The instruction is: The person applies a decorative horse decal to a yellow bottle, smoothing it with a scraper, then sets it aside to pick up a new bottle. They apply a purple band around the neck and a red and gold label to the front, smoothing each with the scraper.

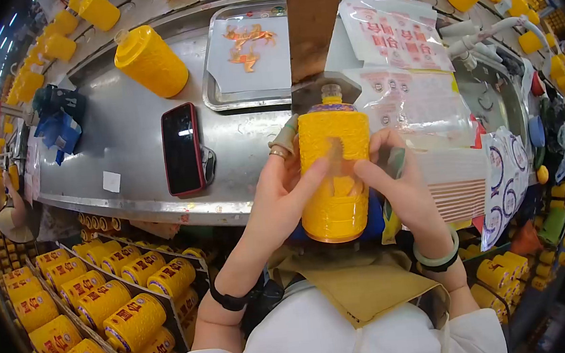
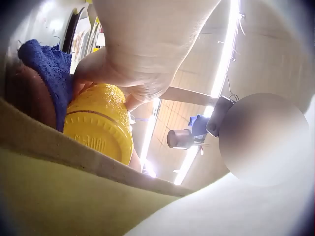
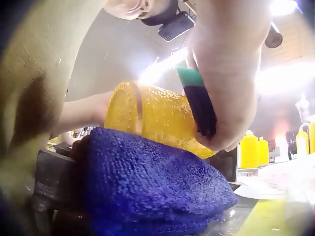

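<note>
A yellow embossed bottle (image 1: 339,212) with a clear glass neck stands upright between both hands. A small brownish see-through decal (image 1: 336,157) lies on its front. My left hand (image 1: 282,187) grips the bottle's left side, thumb on the front near the decal; beige covers sit on its fingertips. From the right, my right hand (image 1: 403,189) holds the bottle, fingers curled behind and thumb at the decal's edge. A flat green-and-black piece (image 3: 199,101) is tucked against the right palm. Under the bottle lies a blue cloth (image 3: 152,187).
On the metal table (image 1: 126,144) are a phone (image 1: 181,149), another yellow bottle (image 1: 151,61) and a tray (image 1: 209,91) with orange horse-shaped decals (image 1: 249,37). Printed decal sheets (image 1: 394,33) lie right of a wooden post (image 1: 315,20). Crates of yellow bottles (image 1: 133,323) stand at lower left.
</note>
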Motion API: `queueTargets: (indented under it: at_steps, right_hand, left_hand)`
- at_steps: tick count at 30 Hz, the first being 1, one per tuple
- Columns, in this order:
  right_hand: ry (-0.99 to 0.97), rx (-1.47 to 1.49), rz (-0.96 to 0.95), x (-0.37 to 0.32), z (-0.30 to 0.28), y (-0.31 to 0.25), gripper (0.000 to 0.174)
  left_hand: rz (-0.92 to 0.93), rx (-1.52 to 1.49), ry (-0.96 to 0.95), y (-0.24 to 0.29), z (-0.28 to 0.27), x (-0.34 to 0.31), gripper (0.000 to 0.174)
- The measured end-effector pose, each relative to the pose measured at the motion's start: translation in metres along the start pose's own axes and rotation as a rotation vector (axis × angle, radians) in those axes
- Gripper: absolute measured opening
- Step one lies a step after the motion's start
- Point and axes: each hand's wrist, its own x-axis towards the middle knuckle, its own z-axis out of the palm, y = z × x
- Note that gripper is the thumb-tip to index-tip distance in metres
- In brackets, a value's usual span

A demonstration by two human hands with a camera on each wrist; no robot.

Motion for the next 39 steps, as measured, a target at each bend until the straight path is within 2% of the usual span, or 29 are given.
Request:
queueTargets:
  at_steps: [8,32,37,39]
  right_hand:
    - [0.056,0.057,0.041,-0.002,0.005,-0.002,0.025]
    - [0.035,0.073,0.007,-0.002,0.003,-0.002,0.023]
    - [0.033,0.121,0.107,-0.002,-0.006,-0.001,0.018]
    - [0.038,0.115,0.106,-0.003,-0.004,-0.002,0.018]
  left_hand:
    - [0.019,-0.005,0.011,-0.005,0.003,-0.002,0.062]
    - [-0.021,0.024,0.022,-0.002,0.004,-0.003,0.058]
    - [0.020,-0.051,0.041,-0.004,0.003,-0.008,0.058]
    - [0.007,-0.154,0.015,-0.004,0.001,-0.012,0.067]
